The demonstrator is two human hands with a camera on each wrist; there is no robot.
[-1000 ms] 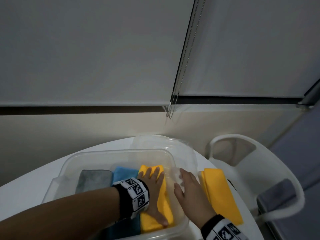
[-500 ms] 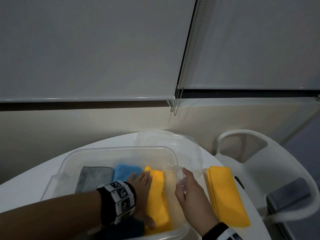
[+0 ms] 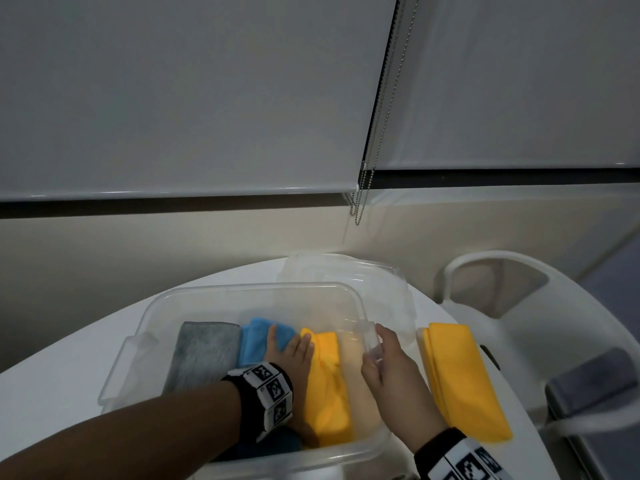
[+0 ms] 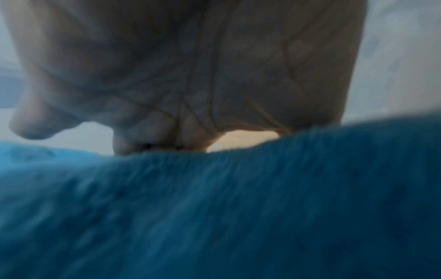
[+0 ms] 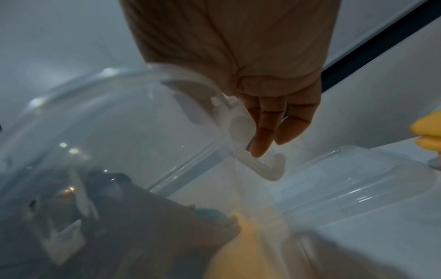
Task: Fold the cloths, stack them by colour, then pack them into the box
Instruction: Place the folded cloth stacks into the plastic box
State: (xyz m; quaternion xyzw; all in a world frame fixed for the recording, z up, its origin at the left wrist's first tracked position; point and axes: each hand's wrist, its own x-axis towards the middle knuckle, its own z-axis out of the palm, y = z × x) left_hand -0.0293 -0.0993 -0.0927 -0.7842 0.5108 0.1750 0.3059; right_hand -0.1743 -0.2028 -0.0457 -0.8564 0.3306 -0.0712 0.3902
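White table carries a clear box holding grey, blue and yellow cloths, where the left hand lies seemingly flat between blue and yellow, while the right hand grasps the box's right rim beside a second yellow stack at the table's right edge.

two yellow cloth stacks, one blue, one grey, one box

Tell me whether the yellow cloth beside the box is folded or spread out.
Folded. The yellow cloth lies outside the box on the table as a compact rectangle with stacked layer edges along its near side.
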